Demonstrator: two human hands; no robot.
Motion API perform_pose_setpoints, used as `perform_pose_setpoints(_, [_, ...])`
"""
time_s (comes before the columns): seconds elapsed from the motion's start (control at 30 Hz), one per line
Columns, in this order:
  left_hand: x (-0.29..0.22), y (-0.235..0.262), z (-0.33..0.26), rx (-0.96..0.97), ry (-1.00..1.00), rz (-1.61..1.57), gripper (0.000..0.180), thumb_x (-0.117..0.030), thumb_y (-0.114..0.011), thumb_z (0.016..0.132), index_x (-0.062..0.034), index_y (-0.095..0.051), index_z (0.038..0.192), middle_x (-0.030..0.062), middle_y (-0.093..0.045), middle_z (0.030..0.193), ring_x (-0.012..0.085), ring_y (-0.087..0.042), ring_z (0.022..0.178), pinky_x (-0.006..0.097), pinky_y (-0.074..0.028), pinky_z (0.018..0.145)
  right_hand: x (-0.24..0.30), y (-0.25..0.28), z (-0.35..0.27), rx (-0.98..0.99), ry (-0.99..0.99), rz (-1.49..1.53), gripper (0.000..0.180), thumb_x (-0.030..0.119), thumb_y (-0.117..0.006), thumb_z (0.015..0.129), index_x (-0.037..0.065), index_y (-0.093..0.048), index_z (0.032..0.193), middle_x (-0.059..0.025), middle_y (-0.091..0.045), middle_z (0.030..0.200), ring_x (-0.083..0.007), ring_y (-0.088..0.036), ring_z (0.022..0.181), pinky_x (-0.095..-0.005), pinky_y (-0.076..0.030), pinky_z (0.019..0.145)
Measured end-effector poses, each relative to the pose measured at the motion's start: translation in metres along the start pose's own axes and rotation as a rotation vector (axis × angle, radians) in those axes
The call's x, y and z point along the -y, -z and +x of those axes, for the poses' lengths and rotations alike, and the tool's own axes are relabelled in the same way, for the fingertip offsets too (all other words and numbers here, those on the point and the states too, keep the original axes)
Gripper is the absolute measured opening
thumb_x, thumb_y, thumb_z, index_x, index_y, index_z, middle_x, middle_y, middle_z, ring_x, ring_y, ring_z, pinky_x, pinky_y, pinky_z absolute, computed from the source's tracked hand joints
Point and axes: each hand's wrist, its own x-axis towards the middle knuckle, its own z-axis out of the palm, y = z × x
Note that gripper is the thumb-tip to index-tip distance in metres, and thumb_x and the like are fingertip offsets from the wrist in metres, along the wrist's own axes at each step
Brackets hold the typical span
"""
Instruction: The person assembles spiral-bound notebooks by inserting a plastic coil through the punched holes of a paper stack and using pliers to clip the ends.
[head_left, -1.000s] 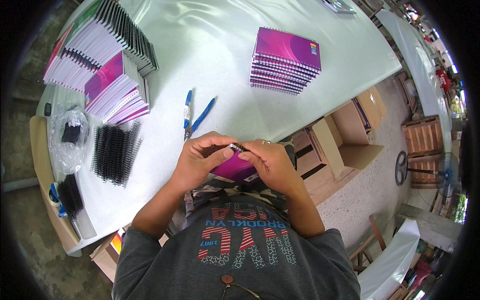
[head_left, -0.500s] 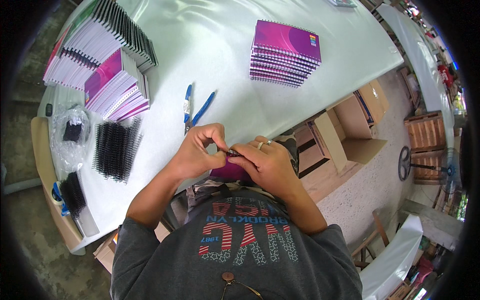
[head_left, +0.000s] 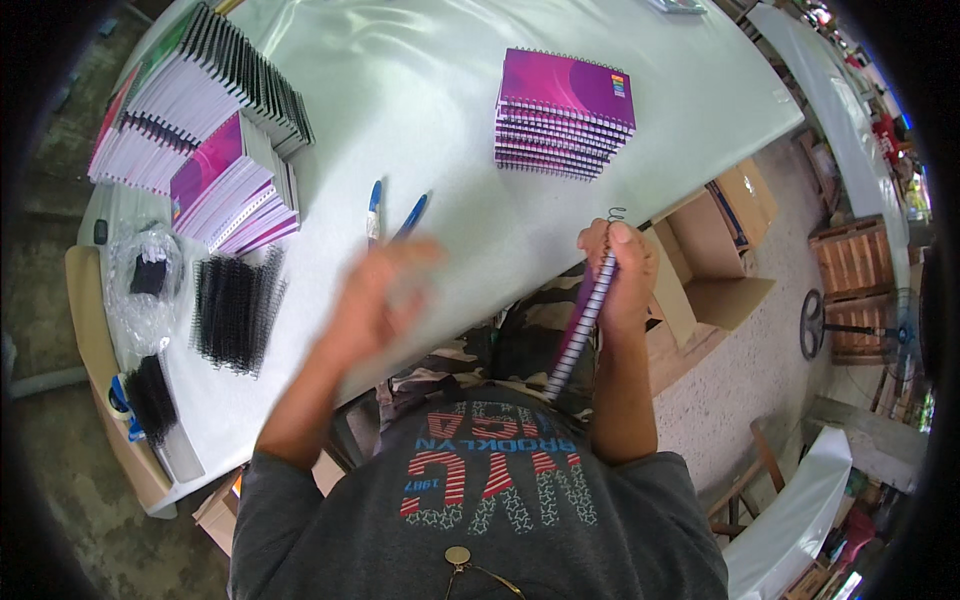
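Observation:
My right hand [head_left: 620,275] grips a purple spiral-bound notebook [head_left: 578,335] edge-on, its wire spine toward me and one end near my lap. A loose curl of wire sticks out above my thumb. My left hand [head_left: 375,290] is blurred and empty, fingers spread, over the white table [head_left: 420,130] near two blue-handled tools [head_left: 390,215]. A stack of finished purple notebooks [head_left: 565,112] sits further out on the table.
Stacks of unbound pages with purple covers [head_left: 215,140] lie at the far left. Black binding coils [head_left: 235,310] lie beside them, with more in a plastic bag [head_left: 150,275]. Cardboard boxes [head_left: 715,230] and a wooden crate [head_left: 850,270] stand on the floor to the right.
Both hands worked together on the notebook's spine before. Now my left hand has let go and swung left over the table, and my right hand has lifted the notebook up and to the right.

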Motion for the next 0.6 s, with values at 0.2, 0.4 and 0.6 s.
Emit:
perform_pose_setpoints(0.2, [0.055,0.022,-0.022,0.226,0.179,0.689,0.033,-0.004,-0.062,0.074,-0.0182,-0.058,0.104,0.0176,-0.027,0.142,0.0379,-0.023,0.133,0.053,-0.022,0.106,0.007,0.012,0.006,0.468,-0.159,-0.077,0.044,0.034,-0.042,0.088,0.002,-0.045,0.057,-0.0028,-0.041,0.058,-0.011,-0.036,0.056,-0.0267,-0.027,0.054])
perform_pose_setpoints(0.4, [0.034,-0.016,-0.061,0.296,0.234,0.483,0.036,-0.023,-0.068,0.078,-0.0106,-0.053,0.109,0.0165,-0.038,0.135,0.0369,-0.031,0.129,0.051,-0.022,0.107,-0.001,-0.009,-0.006,0.525,-0.245,-0.053,0.047,0.032,-0.044,0.088,0.002,-0.044,0.053,-0.0035,-0.04,0.055,-0.0127,-0.037,0.056,-0.0281,-0.029,0.057])
perform_pose_setpoints(0.6, [0.0,-0.027,-0.066,-0.034,0.765,0.016,0.048,-0.02,-0.055,0.089,-0.0051,-0.036,0.13,0.0177,-0.046,0.123,0.031,-0.047,0.11,0.041,-0.037,0.094,-0.004,-0.035,-0.011,0.588,-0.359,-0.091,0.051,0.032,-0.045,0.095,0.003,-0.046,0.054,-0.0005,-0.042,0.053,-0.0093,-0.038,0.054,-0.0277,-0.032,0.052])
